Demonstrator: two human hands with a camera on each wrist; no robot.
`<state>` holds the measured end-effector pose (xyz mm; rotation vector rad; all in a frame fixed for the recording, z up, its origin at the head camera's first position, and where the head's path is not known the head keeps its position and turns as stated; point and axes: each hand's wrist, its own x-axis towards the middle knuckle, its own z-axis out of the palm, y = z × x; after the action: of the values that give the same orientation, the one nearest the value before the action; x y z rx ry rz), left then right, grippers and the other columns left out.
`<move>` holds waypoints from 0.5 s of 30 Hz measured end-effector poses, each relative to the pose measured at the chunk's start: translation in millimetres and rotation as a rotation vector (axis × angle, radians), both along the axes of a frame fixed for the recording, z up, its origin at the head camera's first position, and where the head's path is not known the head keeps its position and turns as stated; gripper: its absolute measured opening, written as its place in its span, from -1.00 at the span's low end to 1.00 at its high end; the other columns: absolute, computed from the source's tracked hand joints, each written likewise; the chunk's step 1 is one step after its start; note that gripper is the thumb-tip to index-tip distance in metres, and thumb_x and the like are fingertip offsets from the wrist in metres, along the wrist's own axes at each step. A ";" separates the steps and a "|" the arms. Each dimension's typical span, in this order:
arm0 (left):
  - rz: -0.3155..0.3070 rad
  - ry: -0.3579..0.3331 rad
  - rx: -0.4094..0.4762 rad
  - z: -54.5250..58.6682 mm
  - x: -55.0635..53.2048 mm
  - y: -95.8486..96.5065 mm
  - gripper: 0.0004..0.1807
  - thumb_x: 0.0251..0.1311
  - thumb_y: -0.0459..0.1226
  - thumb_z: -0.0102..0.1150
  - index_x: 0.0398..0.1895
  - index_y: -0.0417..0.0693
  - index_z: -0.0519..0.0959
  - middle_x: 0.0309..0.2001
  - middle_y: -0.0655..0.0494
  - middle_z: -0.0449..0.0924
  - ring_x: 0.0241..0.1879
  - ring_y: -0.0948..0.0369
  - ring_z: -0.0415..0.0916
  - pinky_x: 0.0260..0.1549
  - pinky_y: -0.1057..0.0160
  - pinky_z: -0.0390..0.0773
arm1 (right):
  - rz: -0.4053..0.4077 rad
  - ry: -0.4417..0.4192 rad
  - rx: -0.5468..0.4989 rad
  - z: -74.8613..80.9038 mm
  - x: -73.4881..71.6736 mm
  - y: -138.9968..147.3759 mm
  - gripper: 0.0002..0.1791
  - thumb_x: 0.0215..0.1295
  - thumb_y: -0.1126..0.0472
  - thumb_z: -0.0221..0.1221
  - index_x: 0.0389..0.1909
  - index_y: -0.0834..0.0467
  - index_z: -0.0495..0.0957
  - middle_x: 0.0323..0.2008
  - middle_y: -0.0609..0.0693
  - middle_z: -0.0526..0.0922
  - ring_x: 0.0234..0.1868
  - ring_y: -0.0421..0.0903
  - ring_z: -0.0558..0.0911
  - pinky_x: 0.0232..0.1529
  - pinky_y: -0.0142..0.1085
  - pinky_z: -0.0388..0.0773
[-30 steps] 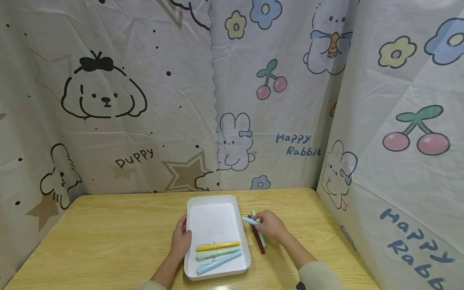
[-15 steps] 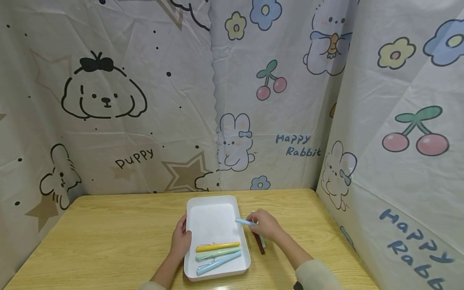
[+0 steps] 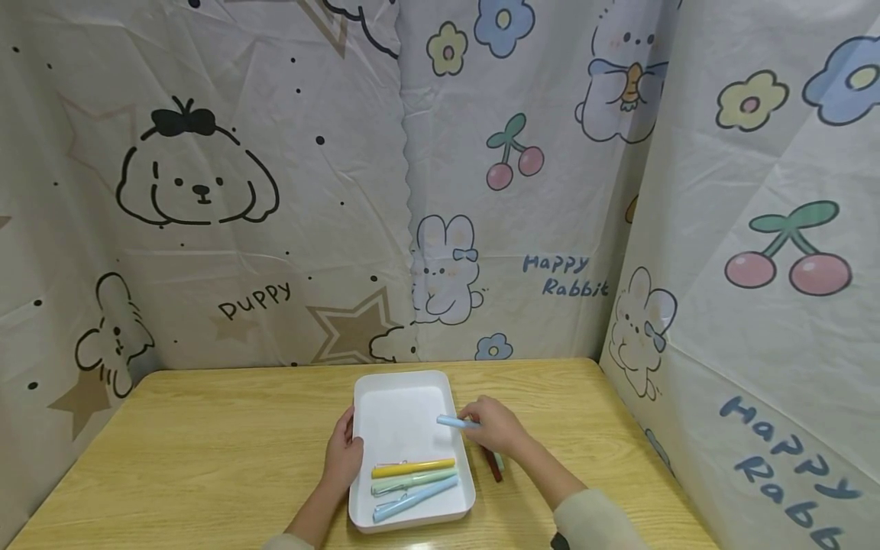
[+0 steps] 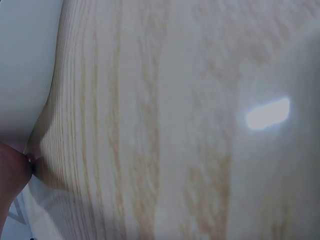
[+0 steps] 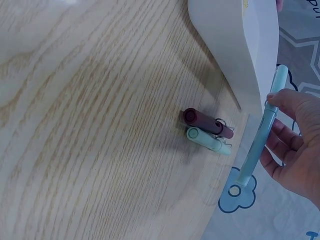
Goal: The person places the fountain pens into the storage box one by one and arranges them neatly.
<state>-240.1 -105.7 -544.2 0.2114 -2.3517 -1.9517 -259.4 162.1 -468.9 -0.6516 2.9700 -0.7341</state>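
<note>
A white tray (image 3: 399,416) stands on the table, with a yellow pen (image 3: 412,467), a light green pen (image 3: 414,480) and a light blue pen (image 3: 415,499) lying across its near part. My left hand (image 3: 342,457) grips the tray's left wall, thumb at the rim. Over the tray's right rim, my right hand (image 3: 493,425) pinches another light blue pen (image 5: 260,135) between thumb and fingers. Beneath that hand, a dark red pen (image 5: 206,122) and a pale green pen (image 5: 207,140) lie side by side on the table, partly hidden in the head view.
The wooden table (image 3: 227,451) reaches to a patterned curtain (image 3: 275,229) at the back, and another curtain side (image 3: 763,328) closes off the right. In the left wrist view, the tray's outer wall (image 4: 27,65) shows at the left edge.
My right hand has moved left with the light blue pen, from above the loose pens to the tray's right rim. The left hand and the tray stay in place.
</note>
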 end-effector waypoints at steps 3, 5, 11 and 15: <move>0.001 -0.004 0.001 0.1 -0.1 0.2 -0.34 0.22 -0.51 -0.31 0.44 -0.22 -0.04 0.44 -0.25 -0.02 0.40 -0.15 0.01 0.34 -0.09 0.17 | -0.009 -0.025 0.002 -0.2 0.1 -3.6 -0.79 0.09 0.27 0.21 -0.22 0.15 0.67 -0.51 -0.08 0.41 -0.50 -0.20 0.35 -0.56 -0.43 0.30; 0.003 -0.008 0.002 0.2 0.0 0.4 -0.34 0.22 -0.51 -0.31 0.44 -0.22 -0.04 0.44 -0.25 -0.02 0.41 -0.15 0.01 0.34 -0.08 0.17 | -0.009 -0.036 0.007 -0.1 0.7 -5.9 -0.79 0.09 0.27 0.21 -0.22 0.15 0.67 -0.49 -0.07 0.42 -0.49 -0.19 0.36 -0.56 -0.42 0.31; 0.007 -0.013 -0.001 -0.7 -0.4 0.5 -0.34 0.22 -0.51 -0.30 0.44 -0.21 -0.04 0.44 -0.24 -0.02 0.41 -0.15 0.01 0.34 -0.09 0.17 | 0.003 -0.028 0.051 0.0 2.7 -10.8 -0.78 0.10 0.24 0.21 -0.19 0.12 0.66 -0.46 -0.09 0.42 -0.45 -0.20 0.35 -0.51 -0.42 0.31; 0.001 -0.003 0.006 -0.1 0.1 0.1 -0.33 0.21 -0.51 -0.31 0.44 -0.23 -0.04 0.44 -0.25 -0.02 0.41 -0.15 0.00 0.35 -0.08 0.16 | 0.014 -0.024 0.062 1.4 3.7 -13.6 -0.77 0.10 0.24 0.23 -0.19 0.11 0.66 -0.44 -0.09 0.43 -0.43 -0.20 0.36 -0.48 -0.42 0.32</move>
<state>-240.0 -105.7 -544.4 0.2164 -2.3472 -1.9603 -255.6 148.5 -467.5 -0.6549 2.9493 -0.6418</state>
